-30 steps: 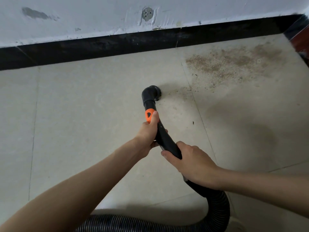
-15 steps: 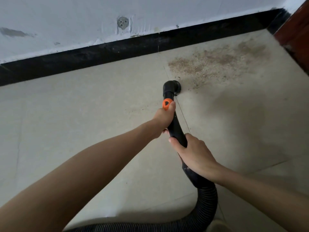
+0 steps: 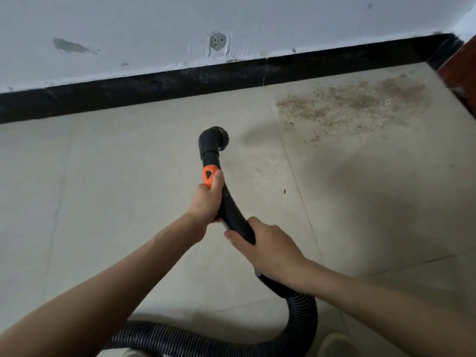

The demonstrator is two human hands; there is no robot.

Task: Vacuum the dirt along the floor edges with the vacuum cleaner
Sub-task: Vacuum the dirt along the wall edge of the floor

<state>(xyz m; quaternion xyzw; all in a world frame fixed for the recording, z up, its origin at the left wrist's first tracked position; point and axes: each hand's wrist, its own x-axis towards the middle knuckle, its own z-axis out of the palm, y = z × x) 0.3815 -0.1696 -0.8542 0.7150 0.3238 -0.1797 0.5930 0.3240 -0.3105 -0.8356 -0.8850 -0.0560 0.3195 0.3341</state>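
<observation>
I hold a black curved vacuum wand (image 3: 231, 210) with both hands. My left hand (image 3: 206, 199) grips it high up, thumb by the orange slider (image 3: 210, 175). My right hand (image 3: 268, 251) grips it lower, near the ribbed black hose (image 3: 304, 320). The round brush nozzle (image 3: 215, 139) sits at the wand's tip over the beige tile, left of a brown patch of dirt (image 3: 353, 104) lying near the black skirting (image 3: 231, 76). Whether the nozzle touches the floor is unclear.
A white scuffed wall (image 3: 231, 21) rises behind the skirting. A reddish-brown door frame or cabinet (image 3: 461, 70) stands at the far right corner. The hose loops along the bottom edge of the view. A few dark specks (image 3: 284, 191) lie on the tile.
The nozzle reached the left edge of the dirt patch half a second ago and has now pulled back left, away from it. Both hands keep their grip.
</observation>
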